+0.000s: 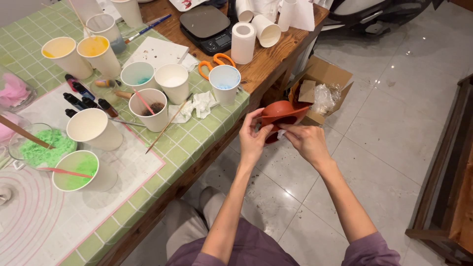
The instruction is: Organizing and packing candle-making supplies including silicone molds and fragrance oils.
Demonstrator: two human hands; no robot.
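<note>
I hold a reddish-brown flexible bowl [283,112] out over the floor, just past the table's corner. My left hand [253,138] grips its near left rim, thumb and fingers pinching it. My right hand [306,140] presses a small white wipe [281,133] against the bowl's underside on the right. The bowl is tilted, its opening turned away from me.
The green-tiled table [197,143] at left carries several paper cups, some with green, yellow or blue powder, small dropper bottles [81,101], orange scissors [217,63], a black scale [206,27] and crumpled tissue [199,103]. An open cardboard box [322,81] sits on the floor. A wooden frame [446,187] stands at right.
</note>
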